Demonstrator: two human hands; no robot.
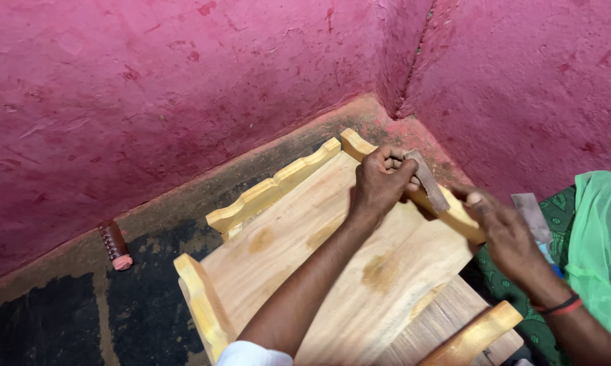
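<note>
Pink plastered walls meet at a corner above a dark, worn floor [61, 325], where a person works on a pale wooden furniture piece [332, 257] with scalloped edge rails.

Left hand [380, 183] is closed around the upper end of a grey strip of sandpaper [427, 179], pressing it onto the far rail [447, 213]; right hand [505, 234], a red and black band at its wrist, has its grip closed on the lower end against the same rail. Green cloth [600, 230] lies just beside the right forearm. A small brown bottle [114, 244] lies on the floor by the wall, well apart from the woodwork.
</note>
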